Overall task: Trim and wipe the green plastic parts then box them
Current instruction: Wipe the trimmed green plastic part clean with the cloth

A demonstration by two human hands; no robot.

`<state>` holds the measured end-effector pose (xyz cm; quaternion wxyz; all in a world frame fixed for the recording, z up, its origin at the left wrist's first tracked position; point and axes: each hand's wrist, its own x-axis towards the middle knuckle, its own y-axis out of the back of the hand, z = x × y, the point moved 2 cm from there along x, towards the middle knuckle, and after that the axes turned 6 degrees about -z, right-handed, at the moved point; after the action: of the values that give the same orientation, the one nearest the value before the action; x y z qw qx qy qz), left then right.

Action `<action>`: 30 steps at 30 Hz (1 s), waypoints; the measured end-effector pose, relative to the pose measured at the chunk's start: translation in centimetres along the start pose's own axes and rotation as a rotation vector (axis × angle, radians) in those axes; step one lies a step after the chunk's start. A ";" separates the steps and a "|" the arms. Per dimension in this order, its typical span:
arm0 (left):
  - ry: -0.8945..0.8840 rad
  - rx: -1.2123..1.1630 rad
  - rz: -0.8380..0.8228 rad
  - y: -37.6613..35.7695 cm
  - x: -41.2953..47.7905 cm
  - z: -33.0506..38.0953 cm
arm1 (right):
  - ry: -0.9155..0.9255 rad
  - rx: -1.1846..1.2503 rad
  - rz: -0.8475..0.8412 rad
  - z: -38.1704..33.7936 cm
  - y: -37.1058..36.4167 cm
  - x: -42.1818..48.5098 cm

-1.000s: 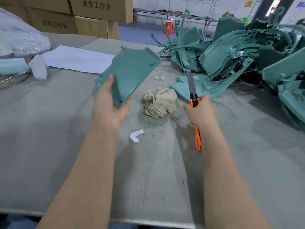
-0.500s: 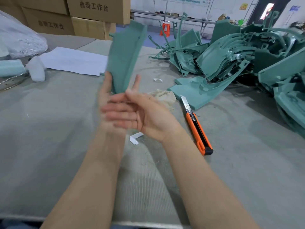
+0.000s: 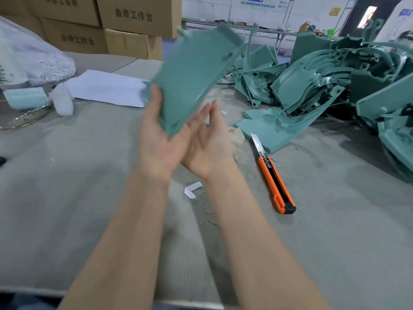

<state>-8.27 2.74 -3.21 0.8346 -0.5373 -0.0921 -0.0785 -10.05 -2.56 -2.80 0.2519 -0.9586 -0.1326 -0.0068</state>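
I see the green part [image 3: 192, 81] as smooth plastic w/ a slight sheen. Table top [image 3: 67, 186]: matt grey, felt-like, rough. Knife [image 3: 276, 182]: orange plastic body, bare metal blade [image 3: 257, 143]. Boxes [image 3: 134, 16]: matt cardboard. Sheet [image 3: 107, 88]: paper.

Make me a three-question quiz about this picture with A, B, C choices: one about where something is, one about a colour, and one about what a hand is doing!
1. Where is the utility knife?
A. on a cardboard box
B. lying on the table
C. inside a plastic bag

2. What colour is the knife's handle?
A. blue
B. yellow
C. orange

3. What is the left hand doing?
A. holding the green plastic panel up
B. resting flat on the table
C. gripping the knife

Answers:
1 B: the knife lies flat on the grey tabletop and no hand touches it.
2 C: its body is orange, with a black end.
3 A: the thumb presses on the panel near its lower corner, and the panel is raised above the table.
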 end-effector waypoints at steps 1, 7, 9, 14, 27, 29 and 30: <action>-0.079 0.055 0.116 0.7 0.6 1.5 | -0.107 0.073 -0.073 0.1 1.0 0.2; -0.162 0.203 0.152 1.9 1.8 3.7 | 0.097 -1.241 0.462 -1.7 8.3 3.2; -0.166 0.259 0.191 1.1 2.0 3.1 | -0.260 -1.545 0.408 -1.0 10.0 4.0; -0.157 0.408 0.316 1.4 1.9 2.0 | 0.031 -1.372 0.609 -1.6 10.6 4.0; 0.008 0.796 0.257 2.4 0.7 -2.2 | 0.359 -0.114 0.633 -6.9 10.8 0.4; -0.043 0.815 0.292 2.2 0.6 -2.0 | 0.268 0.043 0.615 -6.2 11.4 -0.1; -0.082 0.788 0.313 2.1 0.5 -1.7 | 0.239 0.090 0.600 -5.8 11.6 -0.3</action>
<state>-7.16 2.03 -5.60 0.9737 -0.1874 -0.0656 0.1121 -7.02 -15.14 -3.34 0.2985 -0.9353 0.1862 -0.0387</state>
